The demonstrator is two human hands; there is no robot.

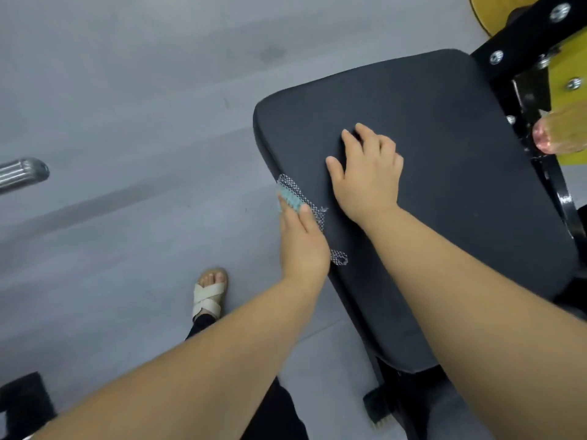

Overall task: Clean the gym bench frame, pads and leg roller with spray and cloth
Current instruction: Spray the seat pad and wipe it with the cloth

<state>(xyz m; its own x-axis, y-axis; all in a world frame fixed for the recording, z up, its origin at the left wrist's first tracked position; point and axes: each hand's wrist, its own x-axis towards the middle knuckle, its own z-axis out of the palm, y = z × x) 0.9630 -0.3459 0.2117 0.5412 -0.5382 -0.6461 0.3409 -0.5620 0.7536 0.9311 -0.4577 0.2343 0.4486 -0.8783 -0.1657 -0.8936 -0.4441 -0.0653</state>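
A black padded bench seat (444, 160) fills the right half of the view, tilted away to the upper right. My left hand (301, 239) presses a checked cloth with a teal strip (293, 195) against the pad's left edge. The cloth wraps over that edge, and a frayed corner of it (338, 258) shows below my wrist. My right hand (368, 173) rests flat on top of the pad with fingers spread, holding nothing. The black bench frame (521, 42), with bolts in it, runs across the upper right. No spray bottle is in view.
Grey floor lies to the left. My foot in a white sandal (209, 293) stands near the bench. A chrome bar end (22, 174) pokes in at the left edge. Yellow frame parts (568, 90) sit at the top right. A black bench foot (381, 404) stands below the pad.
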